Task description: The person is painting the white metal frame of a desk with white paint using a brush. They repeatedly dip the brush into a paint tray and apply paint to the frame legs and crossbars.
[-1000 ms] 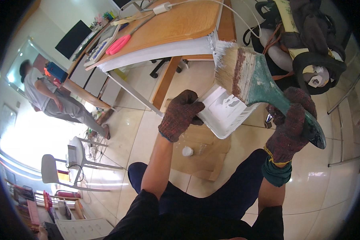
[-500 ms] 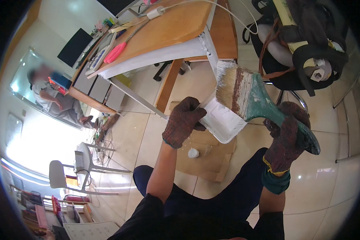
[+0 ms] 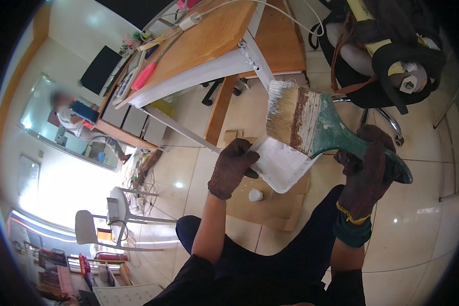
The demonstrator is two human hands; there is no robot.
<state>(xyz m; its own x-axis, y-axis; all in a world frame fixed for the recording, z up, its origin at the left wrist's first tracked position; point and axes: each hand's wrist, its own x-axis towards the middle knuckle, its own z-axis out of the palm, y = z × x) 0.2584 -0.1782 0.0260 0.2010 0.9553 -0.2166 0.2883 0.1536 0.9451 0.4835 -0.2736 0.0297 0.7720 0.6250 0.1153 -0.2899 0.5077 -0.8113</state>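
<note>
My left hand (image 3: 233, 168), in a dark knitted glove, is closed on the near-left rim of a shallow white plastic tray (image 3: 285, 171) with white paint in it. My right hand (image 3: 366, 173), gloved likewise, is wrapped round the handle of a wide paintbrush (image 3: 334, 127). The brush has a worn green handle, and its pale bristles carry white at the tips. They point left, over the far side of the tray and hiding part of it; whether they touch it I cannot tell. Just beyond the bristles stands the desk (image 3: 214, 38) with a white front edge.
Brown cardboard (image 3: 278, 211) lies on the tiled floor below the tray, bearing a small white cup (image 3: 255, 195). A loaded black chair (image 3: 405, 61) stands at far right. Pink-handled scissors (image 3: 144, 76) and a white cable rest on the desk. A person (image 3: 74, 120) is at far left.
My view has shifted a little, so the desk sits further left and the floor lower. Tray and brush stay in my hands, the bristles still over the tray. The far person has changed posture.
</note>
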